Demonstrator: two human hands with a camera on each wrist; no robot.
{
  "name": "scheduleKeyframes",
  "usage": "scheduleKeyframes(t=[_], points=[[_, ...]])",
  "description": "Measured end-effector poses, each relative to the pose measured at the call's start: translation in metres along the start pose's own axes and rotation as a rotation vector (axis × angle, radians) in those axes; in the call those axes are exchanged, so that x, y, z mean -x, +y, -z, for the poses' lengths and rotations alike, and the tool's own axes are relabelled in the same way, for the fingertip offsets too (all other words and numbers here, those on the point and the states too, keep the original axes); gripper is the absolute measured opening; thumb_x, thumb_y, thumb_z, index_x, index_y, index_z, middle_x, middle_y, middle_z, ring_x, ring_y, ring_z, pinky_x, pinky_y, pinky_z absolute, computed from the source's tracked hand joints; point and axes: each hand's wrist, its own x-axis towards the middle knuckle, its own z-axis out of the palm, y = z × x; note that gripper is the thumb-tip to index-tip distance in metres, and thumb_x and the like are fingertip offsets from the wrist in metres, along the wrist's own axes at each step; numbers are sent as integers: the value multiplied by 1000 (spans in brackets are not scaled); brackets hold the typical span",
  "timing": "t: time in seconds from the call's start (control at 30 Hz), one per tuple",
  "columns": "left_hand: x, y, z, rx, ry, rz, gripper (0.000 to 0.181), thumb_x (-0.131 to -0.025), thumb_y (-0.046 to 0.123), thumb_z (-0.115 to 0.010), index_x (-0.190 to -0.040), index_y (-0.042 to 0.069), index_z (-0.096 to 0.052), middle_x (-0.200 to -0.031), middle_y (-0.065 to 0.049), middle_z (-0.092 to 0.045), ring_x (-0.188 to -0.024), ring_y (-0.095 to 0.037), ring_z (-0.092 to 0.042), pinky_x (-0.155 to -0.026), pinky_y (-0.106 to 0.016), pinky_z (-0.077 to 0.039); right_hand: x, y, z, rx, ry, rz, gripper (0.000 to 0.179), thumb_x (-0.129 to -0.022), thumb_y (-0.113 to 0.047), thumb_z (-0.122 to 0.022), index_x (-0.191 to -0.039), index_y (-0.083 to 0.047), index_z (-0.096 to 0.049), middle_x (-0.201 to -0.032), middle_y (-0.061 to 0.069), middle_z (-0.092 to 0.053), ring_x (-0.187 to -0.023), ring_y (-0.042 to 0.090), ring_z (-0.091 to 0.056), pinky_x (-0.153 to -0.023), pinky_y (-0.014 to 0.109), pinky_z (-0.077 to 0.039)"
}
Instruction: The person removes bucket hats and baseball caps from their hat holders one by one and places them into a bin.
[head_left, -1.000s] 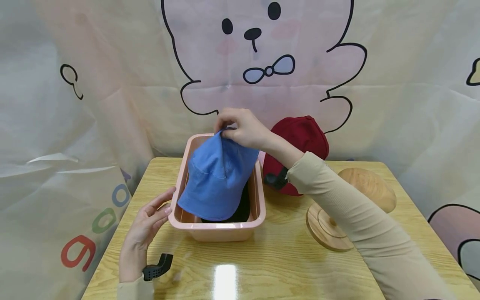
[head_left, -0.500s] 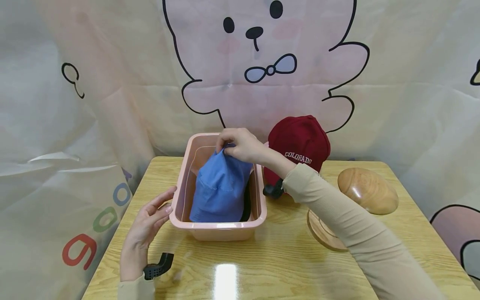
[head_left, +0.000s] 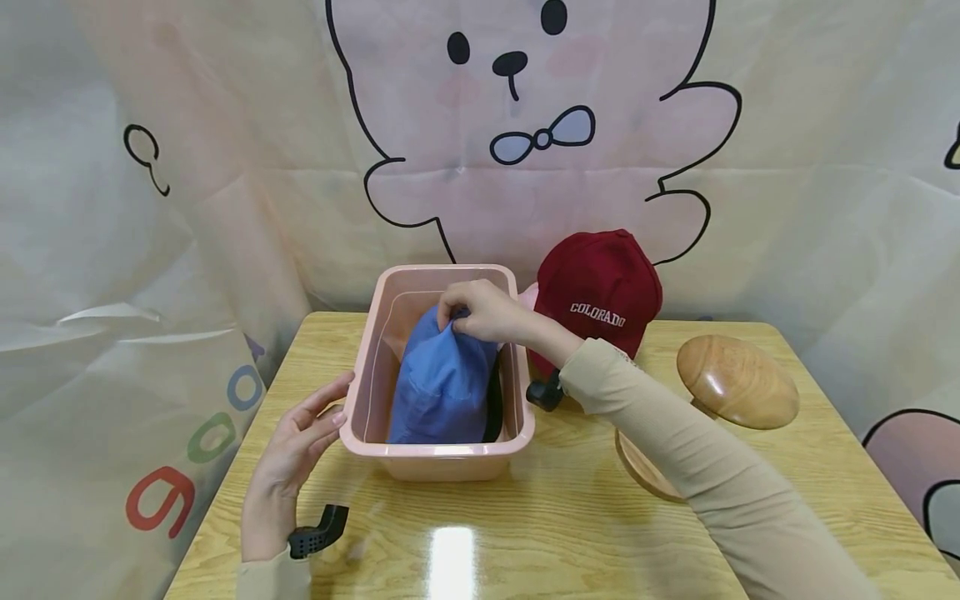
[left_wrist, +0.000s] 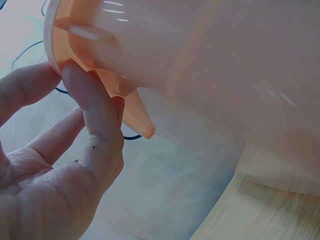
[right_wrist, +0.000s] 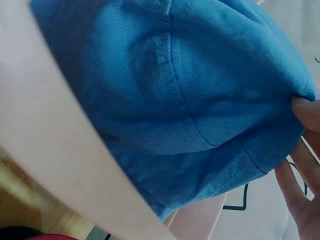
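Note:
A blue bucket hat (head_left: 442, 379) hangs by its crown inside a pink plastic bin (head_left: 438, 451). My right hand (head_left: 483, 312) pinches the top of the crown between thumb and fingers; the right wrist view shows the thumb pressed into the blue cloth (right_wrist: 200, 80). At the bin's left side my left hand (head_left: 300, 442) holds the rim. In the left wrist view its thumb and fingers (left_wrist: 97, 115) pinch the rim's edge. Something dark (head_left: 493, 408) lies in the bin beside the hat, mostly hidden.
A dark red cap lettered COLORADO (head_left: 603, 283) stands right of the bin, with a bit of pink (head_left: 528, 296) behind it. Further right is a wooden hat stand (head_left: 738, 382), its round base partly behind my right sleeve. A printed curtain (head_left: 247, 233) hangs behind the wooden table (head_left: 570, 500).
My right hand has lowered the blue bucket hat deeper into the bin, so its brim has sunk below the rim. The red cap's lettering has come into view. My left hand stays put.

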Motion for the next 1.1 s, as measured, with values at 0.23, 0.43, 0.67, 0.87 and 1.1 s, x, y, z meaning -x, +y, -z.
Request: scheduleKeyframes(t=[0.23, 0.43, 0.67, 0.87, 1.1], points=[[-1, 1, -1, -22, 35, 18, 45, -96, -3, -48, -139, 9, -50, -132, 12, -59, -111, -5, -63, -91, -20, -52, -3, 2, -6, 35, -68, -79, 21, -84, 5, -57, -84, -13, -70, -96, 3, -68, -90, 19, -61, -88, 32, -53], [-1, 2, -2, -23, 46, 23, 45, -96, -2, -49, -139, 9, -50, -131, 12, -58, -111, -5, -63, -90, -20, -52, -6, 5, -12, 76, -106, -69, 19, -83, 3, -59, -84, -13, -69, -92, 3, -69, -88, 17, -61, -86, 30, -52], [-1, 2, -4, -32, 56, 33, 45, -96, -2, -49, -139, 10, -51, -133, 13, -58, -112, -4, -62, -90, -20, -52, -6, 9, -15, 98, -297, -87, 8, -86, -15, -68, -93, -12, -69, -91, 1, -71, -86, 11, -61, -81, 24, -48], [-1, 3, -4, -27, 40, 22, 45, -96, -2, -49, -139, 10, -50, -132, 12, -58, -112, -5, -62, -91, -20, -52, -5, 12, -19, 131, -488, -46, 19, -90, -25, -65, -102, -10, -70, -93, -1, -69, -86, 8, -57, -80, 21, -44], [-1, 0, -2, -37, 47, 22, 46, -96, -2, -48, -140, 10, -49, -132, 12, -58, -112, -5, -62, -91, -20, -52, -3, 7, -24, 219, -712, -74, 30, -94, -32, -58, -112, -8, -65, -97, -1, -59, -94, 13, -51, -86, 26, -40]])
